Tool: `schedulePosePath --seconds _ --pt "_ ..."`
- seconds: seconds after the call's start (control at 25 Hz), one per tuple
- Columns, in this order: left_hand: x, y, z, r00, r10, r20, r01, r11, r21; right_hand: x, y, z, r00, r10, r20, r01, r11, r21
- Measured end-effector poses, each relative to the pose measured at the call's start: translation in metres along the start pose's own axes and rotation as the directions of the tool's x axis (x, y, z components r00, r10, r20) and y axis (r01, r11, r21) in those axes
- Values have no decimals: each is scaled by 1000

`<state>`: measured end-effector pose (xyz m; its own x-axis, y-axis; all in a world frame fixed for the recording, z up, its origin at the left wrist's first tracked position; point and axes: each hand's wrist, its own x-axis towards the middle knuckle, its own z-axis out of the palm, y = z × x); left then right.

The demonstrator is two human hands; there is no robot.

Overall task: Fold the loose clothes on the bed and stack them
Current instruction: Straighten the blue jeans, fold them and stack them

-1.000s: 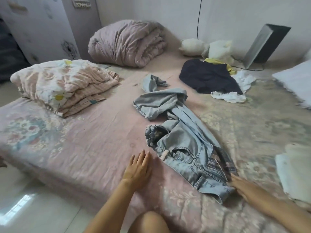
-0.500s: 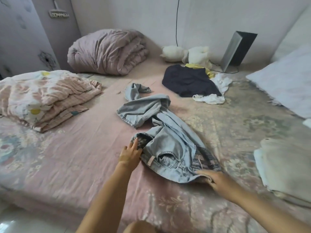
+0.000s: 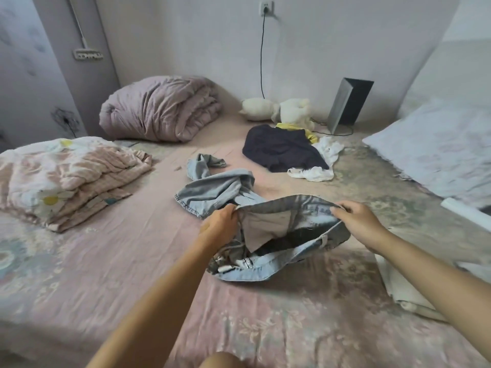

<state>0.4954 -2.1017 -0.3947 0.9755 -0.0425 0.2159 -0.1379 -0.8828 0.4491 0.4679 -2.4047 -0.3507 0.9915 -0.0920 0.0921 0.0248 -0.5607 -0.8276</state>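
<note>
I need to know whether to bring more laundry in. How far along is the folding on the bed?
Early. A cream folded cloth lies at the right edge. Left hand and right hand grip the jeans by the waistband, legs crumpled. The dark garment and white garment lie unfolded.

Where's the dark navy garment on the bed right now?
In the head view, the navy garment lies flat far across the bed, right of centre, beyond the jeans, with white clothing along its right edge.

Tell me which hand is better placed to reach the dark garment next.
Right, probably. The right hand grips the jeans waistband on the side below the dark garment; the left hand holds the other end, farther off.
</note>
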Motion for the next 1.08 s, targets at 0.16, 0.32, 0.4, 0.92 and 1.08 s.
schedulePosePath --seconds 0.16,0.32,0.4,0.92,1.08 --pt "-3 48 -25 955 271 122 -286 949 133 -5 -48 -6 985 -170 -31 171 985 38" --pt "6 96 -23 970 184 157 -188 982 9 -2 -84 -18 955 -295 -16 295 954 60" --pt "11 107 -25 987 143 75 -138 988 -69 -2 -87 -23 949 -301 -90 308 948 82" --pt "27 155 -136 931 -207 -300 -31 774 -632 1 -17 24 982 -14 -190 29 997 77" --pt "29 131 -174 892 -336 -303 41 727 -685 -1 -5 20 981 141 -133 -134 989 58"
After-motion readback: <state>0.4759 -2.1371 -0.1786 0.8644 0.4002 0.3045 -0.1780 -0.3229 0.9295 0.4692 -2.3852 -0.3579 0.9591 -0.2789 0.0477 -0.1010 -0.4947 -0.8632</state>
